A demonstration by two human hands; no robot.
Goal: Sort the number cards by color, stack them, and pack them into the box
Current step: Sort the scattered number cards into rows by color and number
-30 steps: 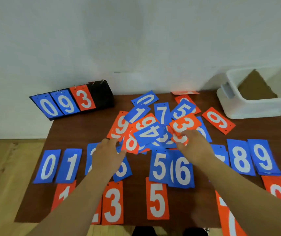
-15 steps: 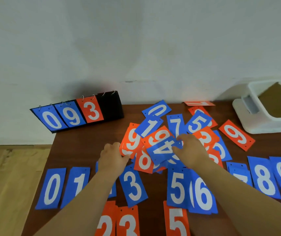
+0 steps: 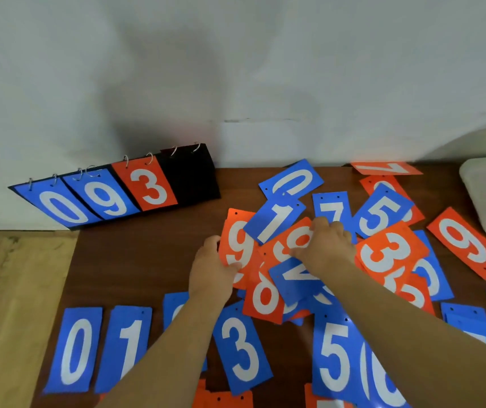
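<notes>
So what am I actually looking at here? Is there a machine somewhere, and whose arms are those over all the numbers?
There is no machine here. Those are a person's two bare arms, filmed by one wide-angle camera worn on their head, looking forward and down. That is why the arms come in from the bottom edge.

On the brown table lies a jumbled pile of blue and orange number cards. Nearer the person is a tidier row of blue ones, such as the blue 0 card and the blue 3 card. A flip scoreboard showing 0, 9, 3 stands at the back left by the wall. Part of a white box shows at the far right.

The left hand pinches the edge of an orange 9 card. The right hand reaches into the pile, but I cannot tell whether it grips a card.
</notes>
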